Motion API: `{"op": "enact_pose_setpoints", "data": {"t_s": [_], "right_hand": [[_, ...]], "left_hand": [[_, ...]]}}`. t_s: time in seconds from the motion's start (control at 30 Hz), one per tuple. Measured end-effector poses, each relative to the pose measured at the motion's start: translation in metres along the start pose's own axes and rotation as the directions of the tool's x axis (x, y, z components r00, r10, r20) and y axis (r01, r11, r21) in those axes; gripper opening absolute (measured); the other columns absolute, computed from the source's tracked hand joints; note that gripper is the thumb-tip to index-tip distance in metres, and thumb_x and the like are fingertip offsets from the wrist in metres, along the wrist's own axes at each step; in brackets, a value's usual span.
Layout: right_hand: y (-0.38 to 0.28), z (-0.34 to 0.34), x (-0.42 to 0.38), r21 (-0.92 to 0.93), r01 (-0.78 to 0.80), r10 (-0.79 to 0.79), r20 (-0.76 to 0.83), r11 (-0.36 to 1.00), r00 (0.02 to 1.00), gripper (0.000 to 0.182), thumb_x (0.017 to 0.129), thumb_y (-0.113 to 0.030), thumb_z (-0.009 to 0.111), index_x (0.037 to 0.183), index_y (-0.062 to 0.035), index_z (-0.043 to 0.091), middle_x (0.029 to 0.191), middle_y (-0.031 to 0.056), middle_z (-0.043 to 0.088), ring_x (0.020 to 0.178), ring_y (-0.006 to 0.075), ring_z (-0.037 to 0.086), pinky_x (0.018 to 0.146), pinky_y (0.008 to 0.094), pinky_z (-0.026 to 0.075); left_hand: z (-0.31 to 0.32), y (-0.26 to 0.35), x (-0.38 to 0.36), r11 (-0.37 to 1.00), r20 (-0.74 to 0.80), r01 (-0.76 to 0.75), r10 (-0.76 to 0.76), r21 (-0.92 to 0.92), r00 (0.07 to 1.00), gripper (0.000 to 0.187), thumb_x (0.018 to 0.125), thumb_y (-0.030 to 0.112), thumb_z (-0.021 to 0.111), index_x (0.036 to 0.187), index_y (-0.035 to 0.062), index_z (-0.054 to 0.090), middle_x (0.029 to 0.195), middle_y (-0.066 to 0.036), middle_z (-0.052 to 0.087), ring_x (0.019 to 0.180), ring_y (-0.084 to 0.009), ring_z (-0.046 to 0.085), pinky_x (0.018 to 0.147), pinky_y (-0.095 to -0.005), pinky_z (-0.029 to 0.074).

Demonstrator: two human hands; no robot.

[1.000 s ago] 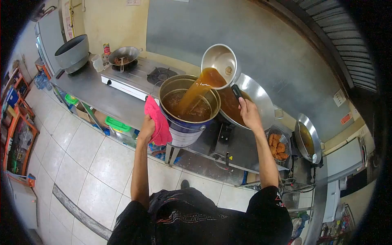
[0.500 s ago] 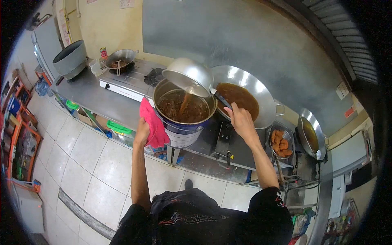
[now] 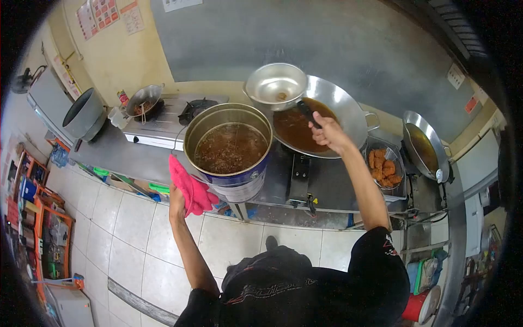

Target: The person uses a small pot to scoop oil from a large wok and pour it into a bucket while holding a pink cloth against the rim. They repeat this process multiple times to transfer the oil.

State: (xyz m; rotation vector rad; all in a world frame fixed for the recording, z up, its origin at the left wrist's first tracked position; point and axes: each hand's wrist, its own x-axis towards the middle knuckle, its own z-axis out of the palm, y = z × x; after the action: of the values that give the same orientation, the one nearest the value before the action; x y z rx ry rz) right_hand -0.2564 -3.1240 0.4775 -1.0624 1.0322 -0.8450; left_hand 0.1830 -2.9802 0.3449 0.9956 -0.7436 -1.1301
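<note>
My right hand (image 3: 327,132) is closed around the black handle of a metal saucepan (image 3: 275,82). The saucepan is level, with a little brown residue inside, over the left edge of a large wok (image 3: 348,117) of brown liquid (image 3: 308,128). A tall metal bucket (image 3: 234,182) of dark, foamy brown liquid (image 3: 231,147) stands left of the wok. My left hand (image 3: 176,203) grips a pink cloth (image 3: 190,188) by the bucket's near left side. Whether the cloth also holds the bucket's wire handle is hidden.
A stove (image 3: 158,122) behind the bucket carries a small wok (image 3: 144,101). Fried pieces (image 3: 384,166) lie in a basket on the right, beside another wok (image 3: 422,141) with yellowish oil. A large grey pot (image 3: 84,117) sits at the far left of the counter.
The saucepan was tilted, pouring brown liquid into the bucket. It has moved right and back and levelled over the wok's edge, and the stream has stopped. The left hand still holds the cloth.
</note>
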Motion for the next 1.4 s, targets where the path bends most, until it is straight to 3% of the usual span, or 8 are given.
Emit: {"op": "enact_pose_setpoints", "data": {"t_s": [0.23, 0.3, 0.4, 0.73, 0.93, 1.0, 1.1, 1.4], "right_hand": [[0.025, -0.122, 0.048, -0.055, -0.085, 0.068, -0.262, 0.995, 0.963, 0.039, 0.097, -0.042, 0.043, 0.088, -0.0038, 0.047, 0.057, -0.0040, 0.034, 0.046, 0.0038, 0.029, 0.037, 0.0199, 0.021], [0.048, -0.154, 0.073, -0.630, -0.170, -0.178, -0.449, 0.758, 0.876, 0.045, 0.097, -0.041, 0.041, 0.079, -0.0011, 0.054, 0.054, 0.0083, 0.050, 0.045, 0.0189, 0.049, 0.040, 0.0335, 0.037], [0.083, -0.192, 0.108, -0.961, -0.195, -0.559, -0.273, 0.195, 0.783, 0.052, 0.098, -0.034, 0.040, 0.071, 0.0064, 0.060, 0.073, 0.0256, 0.062, 0.067, 0.0418, 0.061, 0.064, 0.0499, 0.047], [0.117, -0.207, 0.133, -0.987, -0.124, -0.439, -0.158, 0.104, 0.885, 0.050, 0.097, -0.030, 0.041, 0.070, 0.0073, 0.062, 0.077, 0.0299, 0.061, 0.082, 0.0471, 0.059, 0.076, 0.0525, 0.046], [0.117, -0.220, 0.134, -0.978, -0.090, -0.369, -0.156, 0.189, 0.916, 0.052, 0.098, -0.036, 0.039, 0.077, 0.0062, 0.060, 0.070, 0.0252, 0.062, 0.065, 0.0411, 0.062, 0.062, 0.0487, 0.049], [0.093, -0.208, 0.120, -0.607, -0.257, 0.082, -0.301, 0.751, 0.950, 0.050, 0.098, -0.042, 0.040, 0.077, 0.0017, 0.054, 0.056, 0.0125, 0.053, 0.041, 0.0226, 0.049, 0.039, 0.0350, 0.040], [0.083, -0.210, 0.109, -0.372, -0.261, 0.185, -0.227, 0.891, 0.956, 0.047, 0.097, -0.047, 0.041, 0.079, -0.0030, 0.047, 0.054, 0.0000, 0.036, 0.038, 0.0078, 0.028, 0.031, 0.0218, 0.023], [0.052, -0.152, 0.063, -0.016, -0.300, 0.297, -0.082, 0.954, 0.951, 0.042, 0.097, -0.044, 0.043, 0.081, -0.0044, 0.045, 0.055, -0.0047, 0.032, 0.040, 0.0029, 0.022, 0.030, 0.0174, 0.016]], "left_hand": [[-0.020, -0.019, 0.006, 0.999, 0.027, 0.040, -0.040, 0.016, 0.999, 0.019, 0.093, 0.009, 0.050, 0.110, 0.0002, 0.051, 0.095, -0.008, 0.060, 0.083, -0.0190, 0.062, 0.072, -0.0336, 0.054], [-0.018, -0.020, 0.006, 0.997, -0.006, 0.054, -0.054, 0.052, 0.999, 0.021, 0.093, 0.010, 0.050, 0.111, -0.0001, 0.049, 0.097, -0.009, 0.060, 0.083, -0.0192, 0.062, 0.072, -0.0333, 0.054], [-0.004, -0.014, 0.003, 0.999, -0.023, 0.009, -0.008, 0.047, 1.000, 0.022, 0.092, 0.011, 0.052, 0.112, 0.0006, 0.050, 0.096, -0.008, 0.060, 0.082, -0.0184, 0.062, 0.071, -0.0323, 0.054], [0.024, -0.001, -0.002, 0.996, -0.087, -0.020, 0.028, 0.089, 0.996, 0.018, 0.092, 0.013, 0.051, 0.104, -0.0007, 0.052, 0.087, -0.007, 0.060, 0.074, -0.0161, 0.061, 0.064, -0.0305, 0.053], [0.016, -0.004, -0.001, 0.990, -0.072, -0.048, 0.058, 0.133, 0.996, 0.017, 0.093, 0.013, 0.048, 0.100, -0.0017, 0.053, 0.081, -0.007, 0.061, 0.068, -0.0155, 0.060, 0.060, -0.0297, 0.051], [0.019, -0.002, -0.002, 0.991, -0.059, -0.051, 0.059, 0.124, 0.997, 0.017, 0.093, 0.013, 0.048, 0.101, -0.0017, 0.053, 0.082, -0.006, 0.060, 0.069, -0.0153, 0.060, 0.060, -0.0296, 0.051], [0.018, -0.003, -0.004, 0.995, -0.085, -0.059, 0.065, 0.076, 0.994, 0.016, 0.093, 0.013, 0.048, 0.100, -0.0007, 0.053, 0.084, -0.006, 0.060, 0.070, -0.0145, 0.059, 0.061, -0.0290, 0.051], [0.009, 0.002, -0.006, 0.999, -0.056, -0.007, 0.009, 0.039, 0.998, 0.010, 0.090, 0.010, 0.052, 0.093, 0.0013, 0.056, 0.081, -0.003, 0.059, 0.072, -0.0121, 0.058, 0.064, -0.0272, 0.050]]}}
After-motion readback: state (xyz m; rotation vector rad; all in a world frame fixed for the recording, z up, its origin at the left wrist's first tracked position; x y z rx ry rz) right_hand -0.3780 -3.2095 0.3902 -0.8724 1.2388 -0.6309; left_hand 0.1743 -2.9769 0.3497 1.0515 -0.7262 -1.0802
